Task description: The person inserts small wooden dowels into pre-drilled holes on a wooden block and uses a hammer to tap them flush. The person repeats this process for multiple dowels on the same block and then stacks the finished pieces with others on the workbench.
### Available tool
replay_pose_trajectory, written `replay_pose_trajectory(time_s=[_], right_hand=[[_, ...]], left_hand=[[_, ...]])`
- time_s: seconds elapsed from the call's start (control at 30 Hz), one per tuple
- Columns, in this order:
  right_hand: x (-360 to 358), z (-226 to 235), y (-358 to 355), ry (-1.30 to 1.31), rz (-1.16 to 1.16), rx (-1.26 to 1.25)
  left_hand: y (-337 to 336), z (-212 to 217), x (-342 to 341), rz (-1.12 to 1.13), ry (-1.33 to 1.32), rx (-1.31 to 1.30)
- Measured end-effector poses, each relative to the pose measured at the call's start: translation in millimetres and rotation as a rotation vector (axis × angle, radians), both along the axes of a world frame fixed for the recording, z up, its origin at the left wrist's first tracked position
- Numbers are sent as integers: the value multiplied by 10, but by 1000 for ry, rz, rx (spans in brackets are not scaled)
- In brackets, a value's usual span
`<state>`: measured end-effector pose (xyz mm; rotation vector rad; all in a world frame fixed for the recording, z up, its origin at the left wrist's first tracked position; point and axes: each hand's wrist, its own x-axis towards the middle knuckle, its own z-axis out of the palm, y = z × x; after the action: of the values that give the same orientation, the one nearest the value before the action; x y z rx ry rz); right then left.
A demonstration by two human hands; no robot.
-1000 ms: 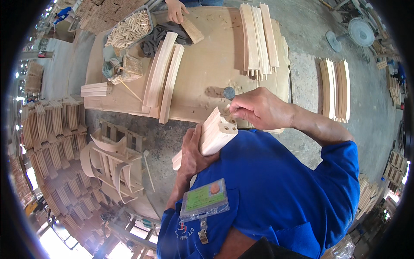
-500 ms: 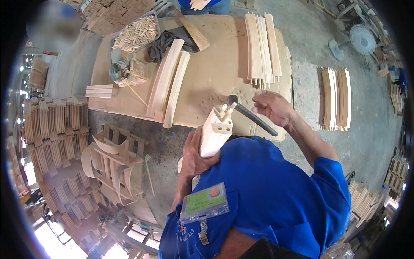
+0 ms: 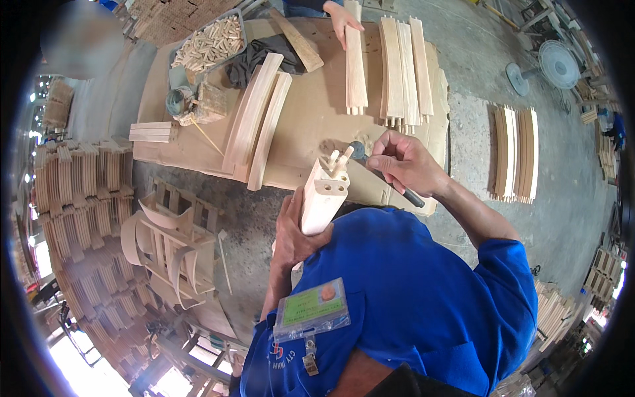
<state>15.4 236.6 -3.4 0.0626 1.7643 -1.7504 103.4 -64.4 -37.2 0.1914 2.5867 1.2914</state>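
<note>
My left hand (image 3: 294, 231) is wrapped round pale wooden slats (image 3: 320, 206), held end-up against my body. Two dowels (image 3: 340, 159) stick out of their top end, and open round holes show beside them. My right hand (image 3: 407, 164) is curled over the black handle of a hammer (image 3: 413, 197), thumb and forefinger pinched together. The hammer's dark round head lies on the cardboard, just beyond the slats' end. Part of the handle is hidden under my fingers.
Cardboard (image 3: 307, 122) covers the table. On it are curved slats (image 3: 254, 126), doweled slats (image 3: 400, 73), a tray of dowels (image 3: 208, 45), a dark cloth (image 3: 264, 58) and a glue-stained block (image 3: 210, 106). Across the table, a co-worker's hand (image 3: 342, 21) holds another slat (image 3: 355, 63).
My right hand has moved left and down onto the hammer handle, its fingers closing. My left hand still holds the slats. The co-worker has brought a doweled slat onto the table's far side.
</note>
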Motion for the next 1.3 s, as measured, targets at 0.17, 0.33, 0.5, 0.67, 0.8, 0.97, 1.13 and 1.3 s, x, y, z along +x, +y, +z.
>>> replay_pose_trajectory(time_s=[0.17, 0.33, 0.5, 0.67, 0.8, 0.97, 1.13, 1.3], right_hand=[[61, -489, 1, -76, -209, -64], [60, -653, -34, -55, -255, -243], [57, -267, -10, 49, -237, -176], [39, -273, 87, 427, -100, 65], [-17, -235, 53, 550, -76, -18], [3, 161, 81, 588, -35, 36], [-143, 243, -55, 791, 99, 136], [-192, 281, -68, 912, 181, 194]], left_hand=[[-32, -184, -11, 6, 86, 97], [-185, -421, 22, 86, -42, 155], [-135, -440, -71, 155, -214, 299], [-147, -483, -189, 87, -201, 296], [20, -90, -270, 29, -191, 305], [63, -128, -367, -98, 42, 82], [65, -39, -283, -41, 9, 25], [70, 15, -200, 10, -8, 24]])
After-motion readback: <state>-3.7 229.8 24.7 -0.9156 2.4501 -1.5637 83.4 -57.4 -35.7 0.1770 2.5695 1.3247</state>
